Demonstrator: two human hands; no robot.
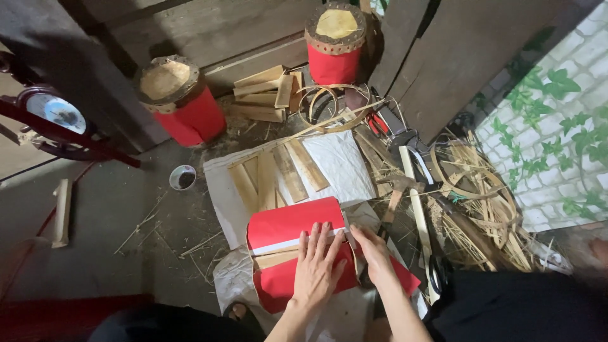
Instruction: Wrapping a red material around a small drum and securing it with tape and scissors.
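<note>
The left hand [318,266] lies flat with fingers spread on the red paper drum body [288,250], which sits on a white sheet [342,164] on the floor, near the person. The right hand [373,253] is just beside it on the right, fingers pressed together on the edge of the red paper; its grip holds nothing. Farther away, wooden slats [278,174] lie on the sheet. Two finished red drums [183,101] stand far behind, and bamboo strips [475,190] are piled at the right.
</note>
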